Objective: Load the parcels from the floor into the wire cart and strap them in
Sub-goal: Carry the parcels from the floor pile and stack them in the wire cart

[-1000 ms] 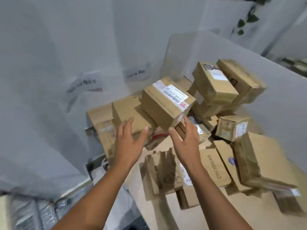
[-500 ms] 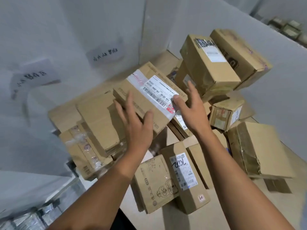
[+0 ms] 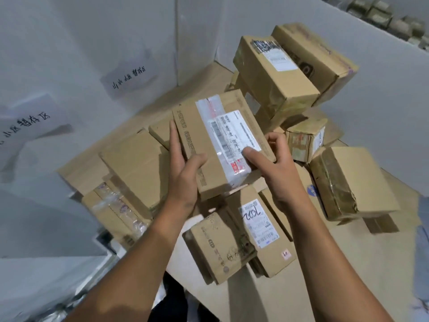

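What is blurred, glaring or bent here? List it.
Head view: even light, with a soft shadow under the box at right; head view: clear tape on the held parcel glares over its label, whose print is smeared; head view: the left hand and right hand gripping it look sharp; head view: the white partition bows along its top, and the far boxes beyond it are soft.

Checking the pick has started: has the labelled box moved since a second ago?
Yes. The labelled box, gripped by the left hand and right hand, has come toward the person, its near end now overlapping the handwritten-label parcel.
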A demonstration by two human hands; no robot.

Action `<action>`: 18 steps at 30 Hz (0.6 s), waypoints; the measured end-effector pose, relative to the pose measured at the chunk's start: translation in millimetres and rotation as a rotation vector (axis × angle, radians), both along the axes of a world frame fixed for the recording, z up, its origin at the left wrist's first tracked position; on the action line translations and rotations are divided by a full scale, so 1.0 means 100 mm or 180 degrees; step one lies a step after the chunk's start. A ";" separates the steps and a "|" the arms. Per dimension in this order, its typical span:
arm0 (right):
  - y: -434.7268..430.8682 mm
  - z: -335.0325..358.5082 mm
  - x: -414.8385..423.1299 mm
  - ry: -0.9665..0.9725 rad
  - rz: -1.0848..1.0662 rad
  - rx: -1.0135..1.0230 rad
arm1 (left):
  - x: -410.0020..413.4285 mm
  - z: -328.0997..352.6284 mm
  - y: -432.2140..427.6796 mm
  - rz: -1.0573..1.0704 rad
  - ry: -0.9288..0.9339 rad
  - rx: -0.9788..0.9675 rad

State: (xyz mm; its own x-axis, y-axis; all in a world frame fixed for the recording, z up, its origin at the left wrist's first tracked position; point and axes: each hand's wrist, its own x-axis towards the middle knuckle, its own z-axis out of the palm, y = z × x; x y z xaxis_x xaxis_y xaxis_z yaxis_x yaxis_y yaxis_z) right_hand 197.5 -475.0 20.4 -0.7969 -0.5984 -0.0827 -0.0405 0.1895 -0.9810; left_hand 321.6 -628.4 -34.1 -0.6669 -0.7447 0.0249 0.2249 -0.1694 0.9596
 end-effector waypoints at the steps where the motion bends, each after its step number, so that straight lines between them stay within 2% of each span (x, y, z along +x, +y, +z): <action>1: 0.06 0.03 0.07 -0.0030 -0.0018 -0.0093 | 0.06 0.03 0.03 -0.0078 0.0013 0.0021; 4: 0.23 0.06 0.28 -0.0188 0.0137 -0.0282 | 0.31 0.13 0.16 -0.0138 0.0082 -0.0036; 9: 0.53 -0.02 0.78 -0.0269 0.0805 -0.0307 | 1.04 0.28 0.66 0.0290 0.0147 -0.0216; 15: 0.54 -0.21 1.62 -0.0203 0.1623 -0.0255 | 2.24 0.14 1.22 0.1007 -0.0178 -0.0245; 18: 0.46 -0.28 2.17 -0.0250 0.2135 -0.0335 | 2.89 0.10 1.42 0.1579 -0.0263 -0.0142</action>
